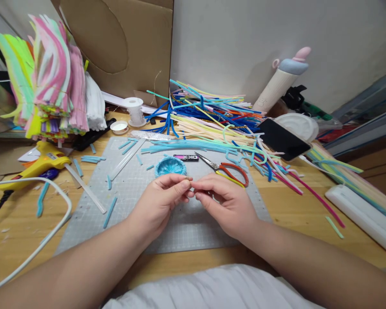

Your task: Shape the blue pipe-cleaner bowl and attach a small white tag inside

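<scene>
Above the middle of the grey cutting mat (193,231), my left hand (165,199) and my right hand (227,204) meet at the fingertips. Thumb and forefinger of my left hand pinch something small that I cannot make out. The fingers of my right hand are closed and touch it or lie right beside it. Just beyond my left hand sits a small round blue bowl shape of fuzzy pipe cleaners (170,166). Past my right hand lie scissors with red and yellow handles (233,172). Behind the bowl shape is a black and pink labelled item (185,158).
A yellow glue gun (40,165) with its white cord lies at left. Loose pipe cleaners (209,116) are heaped at the back, bundles (53,77) stand back left. A phone (284,139), a white power strip (363,219) and a spool (135,112) are around the mat.
</scene>
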Demonstrator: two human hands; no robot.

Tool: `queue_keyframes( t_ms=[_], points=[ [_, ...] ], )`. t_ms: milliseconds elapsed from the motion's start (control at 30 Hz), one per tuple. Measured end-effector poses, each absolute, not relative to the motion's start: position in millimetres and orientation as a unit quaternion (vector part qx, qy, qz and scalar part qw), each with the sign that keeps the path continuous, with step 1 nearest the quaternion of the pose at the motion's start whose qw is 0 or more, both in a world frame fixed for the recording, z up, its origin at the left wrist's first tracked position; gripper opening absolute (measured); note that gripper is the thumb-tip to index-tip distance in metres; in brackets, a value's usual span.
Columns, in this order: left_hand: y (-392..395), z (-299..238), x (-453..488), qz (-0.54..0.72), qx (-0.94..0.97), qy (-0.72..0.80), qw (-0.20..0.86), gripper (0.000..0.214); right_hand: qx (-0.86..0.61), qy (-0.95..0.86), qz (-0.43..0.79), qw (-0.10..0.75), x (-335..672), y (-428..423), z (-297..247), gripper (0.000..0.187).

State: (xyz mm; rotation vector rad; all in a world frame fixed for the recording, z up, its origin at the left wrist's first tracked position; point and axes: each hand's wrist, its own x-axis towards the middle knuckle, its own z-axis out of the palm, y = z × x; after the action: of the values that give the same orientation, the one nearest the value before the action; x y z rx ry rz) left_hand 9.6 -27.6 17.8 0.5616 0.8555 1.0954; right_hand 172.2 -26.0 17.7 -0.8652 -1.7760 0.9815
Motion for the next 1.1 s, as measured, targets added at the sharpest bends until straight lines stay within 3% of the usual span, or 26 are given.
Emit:
queue_keyframes(
  t_ms=[333, 767, 967, 1100],
  points=[
    [-27, 19, 9, 0.448, 0.238, 0.352, 0.787, 0.015, -0.379, -0.618, 0.539, 0.429, 169, -26, 17, 0.005],
    [-28, 15, 6, 0.427, 0.214, 0.334, 0.813, 0.013, -0.369, -0.741, 0.354, 0.436, 173, -27, 19, 0.008],
    [-29, 16, 6, 0.407, 0.239, 0.336, 0.815, 0.013, -0.320, -0.781, 0.335, 0.419, 176, -24, 25, 0.016],
    [-27, 17, 4, 0.390, 0.253, 0.340, 0.817, 0.015, -0.324, -0.781, 0.359, 0.394, 181, -19, 29, 0.010]
  ],
)
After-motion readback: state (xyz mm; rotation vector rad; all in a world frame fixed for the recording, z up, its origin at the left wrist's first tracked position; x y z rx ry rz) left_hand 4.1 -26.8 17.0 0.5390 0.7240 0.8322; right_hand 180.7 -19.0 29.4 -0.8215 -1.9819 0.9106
